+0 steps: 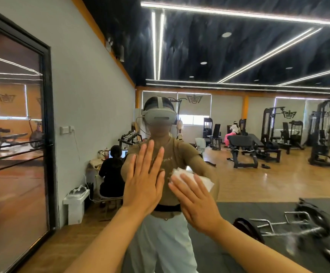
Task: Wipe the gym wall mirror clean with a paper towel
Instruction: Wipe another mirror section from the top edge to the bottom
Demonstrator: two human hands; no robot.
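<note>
White, thin and soft, the folded paper towel [191, 179] lies flat against the large glass wall mirror [258, 174], at about chest height of the person's reflection, under the right hand [196, 203]. This hand presses it with straight, spread fingers, so the towel is carried by the palm and not pinched. Just to the left of the towel, the left hand [145, 182] rests open on the glass, fingers straight and pointing up, holding nothing. I judge the towel very light and limp; it will crumple or slip from under the palm if the pressure is uneven, so it is better held in its middle, with the edges kept folded in. The mirror is stiff, smooth and fragile, and needs a firm but not hard push. As for containers, a white box-shaped bin [75, 203] appears in the reflection, lower and well to the left of the towel; what is inside it I cannot tell.
</note>
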